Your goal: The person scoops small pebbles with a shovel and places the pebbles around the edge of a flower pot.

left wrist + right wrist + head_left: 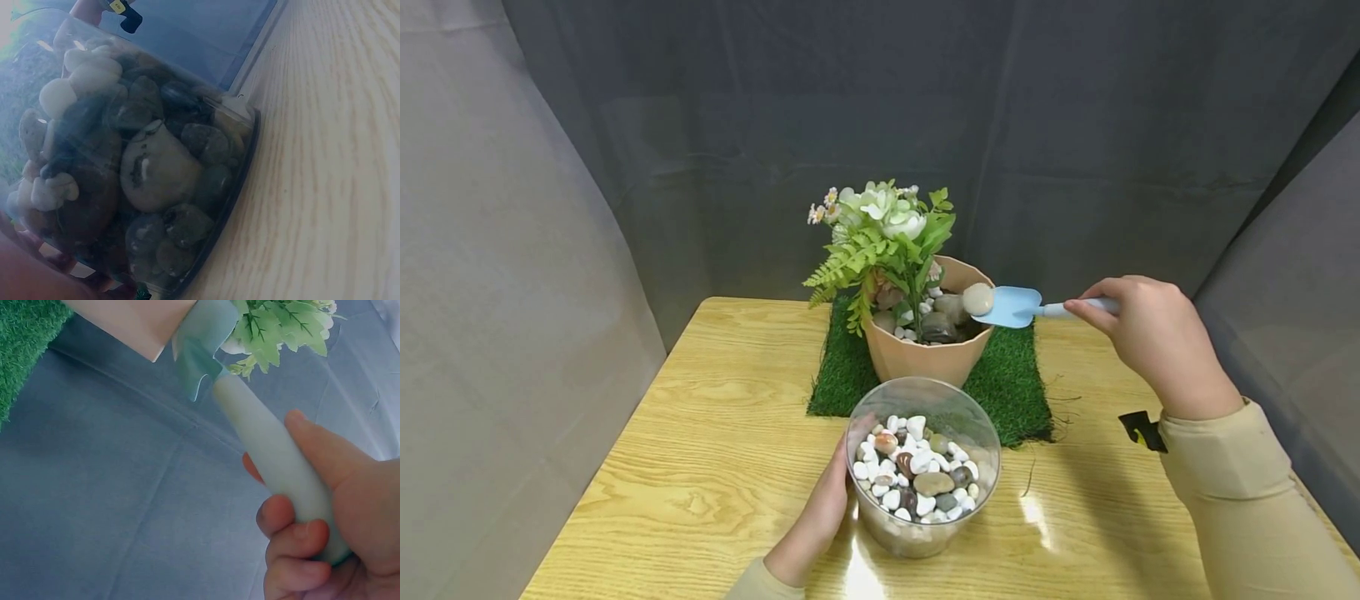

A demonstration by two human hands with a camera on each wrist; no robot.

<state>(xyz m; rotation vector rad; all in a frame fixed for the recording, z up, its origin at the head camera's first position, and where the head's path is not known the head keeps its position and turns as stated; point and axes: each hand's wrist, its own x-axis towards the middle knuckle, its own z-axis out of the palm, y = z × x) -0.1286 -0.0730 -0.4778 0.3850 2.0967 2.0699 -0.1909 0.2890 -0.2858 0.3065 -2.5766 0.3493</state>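
Observation:
My right hand [1157, 337] grips the pale handle of a light blue garden trowel [1013, 307]. The right wrist view shows its fingers wrapped round the handle [269, 437]. A pale round stone [977, 299] sits at the blade's tip, over the right rim of a peach flowerpot [925, 360]. Larger stones and white pebbles lie inside the pot, around a flowering plant [887, 233]. My left hand [820, 508] rests against the left side of a clear container [906, 540] of mixed pebbles [925, 471]. Part of its fingers is hidden by the container.
Green artificial turf [1018, 392] lies under the pot on a wooden table [715, 450]. The clear container stands just in front of the pot. Dark curtain [775, 108] hangs behind, and grey cloth [512, 292] closes off the sides.

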